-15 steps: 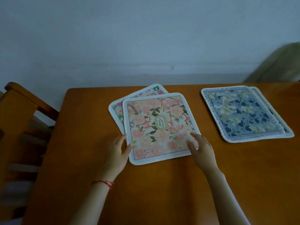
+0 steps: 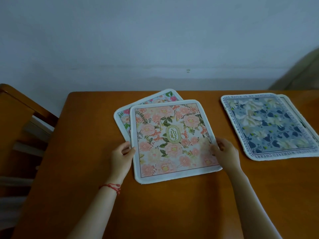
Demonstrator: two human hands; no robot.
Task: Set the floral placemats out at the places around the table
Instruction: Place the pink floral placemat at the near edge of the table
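You grasp the pink placemat [image 2: 172,140] at its 9 and 3 o'clock edges, left hand [image 2: 121,158] and right hand [image 2: 225,153] both pinching, apparently to square it over the mat beneath [image 2: 150,100] at table [image 2: 86,135] centre.

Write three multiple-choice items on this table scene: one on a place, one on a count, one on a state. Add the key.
1. Where is the blue placemat?
A. right of the pink placemat
B. on the chair
C. under the pink one

2. How many mats show in all?
A. two
B. four
C. six

3. What are the left hand and right hand doing?
A. hanging idle
B. holding the pink mat's side edges
C. gripping the chair

Key: 1 A, it lies nearer the table's right side; 2 B, each top mat overlaps another; 3 B, fingers curl on both edges.
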